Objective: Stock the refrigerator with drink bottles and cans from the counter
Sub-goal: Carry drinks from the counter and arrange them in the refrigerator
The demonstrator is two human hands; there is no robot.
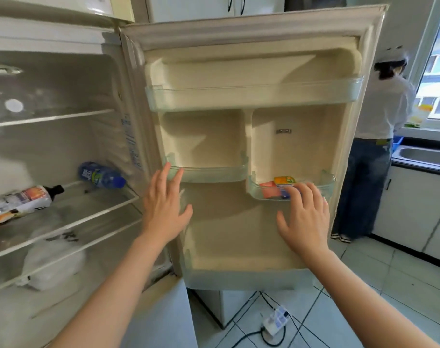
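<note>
Open fridge [128, 101]: blue bottle [101, 175] and white bottle [18, 203] lie on a shelf; left hand [163, 209] and right hand [305, 218] released, empty.

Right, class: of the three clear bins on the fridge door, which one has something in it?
The small lower-right bin, by the right hand: it holds colourful packets. The long top bin and lower-left bin look empty.

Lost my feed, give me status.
Both hands open, empty: left hand, right hand at the door. Blue bottle and orange-label bottle lying on shelf. Nothing blocking.
</note>
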